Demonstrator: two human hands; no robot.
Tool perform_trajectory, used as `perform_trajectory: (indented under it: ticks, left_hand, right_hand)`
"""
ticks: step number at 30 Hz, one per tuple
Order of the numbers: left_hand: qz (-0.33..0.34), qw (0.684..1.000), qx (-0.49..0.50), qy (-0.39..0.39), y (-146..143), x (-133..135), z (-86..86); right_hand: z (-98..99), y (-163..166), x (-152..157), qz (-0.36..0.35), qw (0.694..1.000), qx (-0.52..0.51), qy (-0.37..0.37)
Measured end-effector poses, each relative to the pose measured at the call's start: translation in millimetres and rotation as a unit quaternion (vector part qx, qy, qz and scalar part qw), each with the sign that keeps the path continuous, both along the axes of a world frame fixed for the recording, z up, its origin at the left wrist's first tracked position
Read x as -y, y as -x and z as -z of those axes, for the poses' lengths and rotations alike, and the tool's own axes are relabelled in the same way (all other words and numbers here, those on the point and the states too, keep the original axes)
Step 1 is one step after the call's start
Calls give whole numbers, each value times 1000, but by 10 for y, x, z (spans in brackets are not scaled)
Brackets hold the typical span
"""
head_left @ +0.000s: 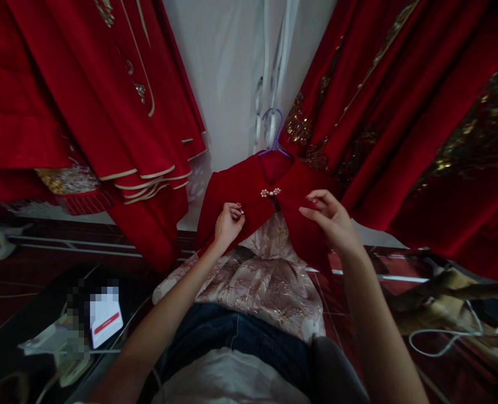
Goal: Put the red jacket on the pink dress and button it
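A short red jacket (243, 179) hangs in front of me on a purple hanger (279, 134). A jewelled clasp (270, 192) joins its front at the neck. Below it hangs a pale, shiny patterned garment (270, 280), spread towards my lap. My left hand (230, 223) is at the left front panel, fingers curled in and thumb close against them; whatever is between them is hidden. Over the right panel, my right hand (331, 219) has its thumb and forefinger apart with red cloth behind them.
Red garments with pale piping (148, 140) hang at the left, and red gowns with gold beading (299, 120) at the right. A lit phone screen (106, 317) is at lower left. A white cable (438, 342) loops over brown material at lower right.
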State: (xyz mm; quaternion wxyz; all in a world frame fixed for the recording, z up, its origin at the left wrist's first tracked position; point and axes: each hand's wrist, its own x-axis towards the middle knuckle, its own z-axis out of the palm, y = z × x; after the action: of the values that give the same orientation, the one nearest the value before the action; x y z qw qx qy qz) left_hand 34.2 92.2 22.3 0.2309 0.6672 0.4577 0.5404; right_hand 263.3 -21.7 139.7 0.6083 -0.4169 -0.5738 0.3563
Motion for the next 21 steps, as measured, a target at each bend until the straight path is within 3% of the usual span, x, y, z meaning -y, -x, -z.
perform_trajectory:
  ticks: [3, 8, 16, 21]
  left_hand:
    - [-10, 999, 45, 2, -41, -20, -2]
    - [-25, 996, 88, 13, -45, -9, -33]
    - [-8, 989, 142, 24, 14, -44, -126]
    - [23, 984, 170, 39, 54, -71, -86]
  right_hand:
    - [-49, 223, -8, -31, 997, 49, -49]
    - [133, 582, -275, 29, 991, 60, -116]
    - [675, 829, -1053, 80, 972, 212, -57]
    - [860, 925, -1164, -3, 989, 150, -16]
